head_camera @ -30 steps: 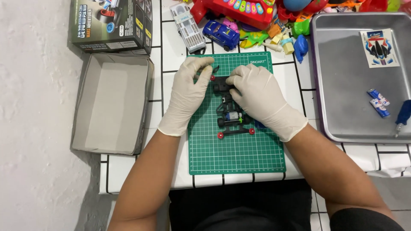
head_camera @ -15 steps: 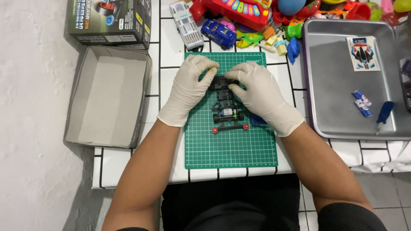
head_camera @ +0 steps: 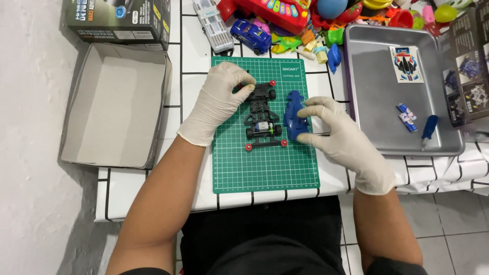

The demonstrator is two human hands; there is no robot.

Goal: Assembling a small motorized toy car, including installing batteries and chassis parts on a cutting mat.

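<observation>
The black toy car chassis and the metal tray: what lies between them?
In the head view, the blue car body lies between chassis and tray, the right hand touching it.
</observation>
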